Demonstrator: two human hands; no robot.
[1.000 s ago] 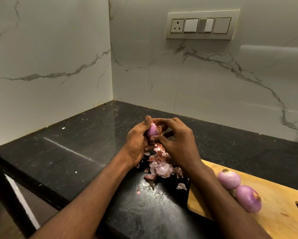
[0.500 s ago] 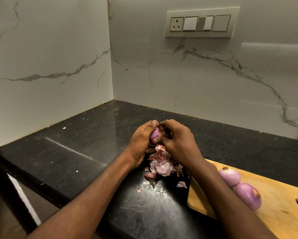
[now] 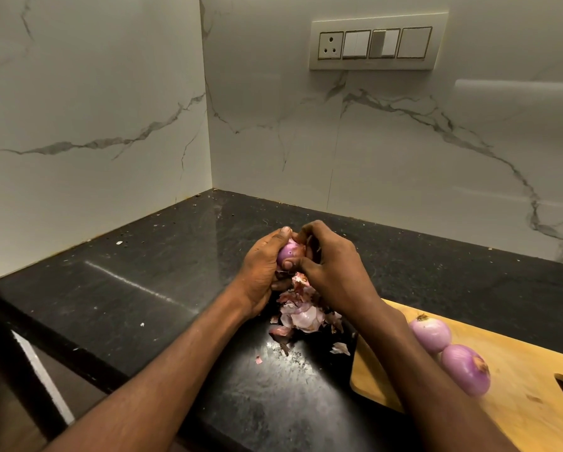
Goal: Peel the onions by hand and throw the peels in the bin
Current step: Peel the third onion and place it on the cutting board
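No readable text, label, brand or number showed anywhere in the view. The switch plate (image 3: 377,40) on the wall bore only blank rockers and an unmarked socket.

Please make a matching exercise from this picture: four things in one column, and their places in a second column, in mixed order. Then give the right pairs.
Things:
1. onion being peeled
2. pile of peels
3. two peeled onions
4. switch panel

Places:
A. on the wooden cutting board
B. on the marble wall
C. held between the left hand and right hand
D. on the black countertop, under the hands

Pairs: 1-C, 2-D, 3-A, 4-B
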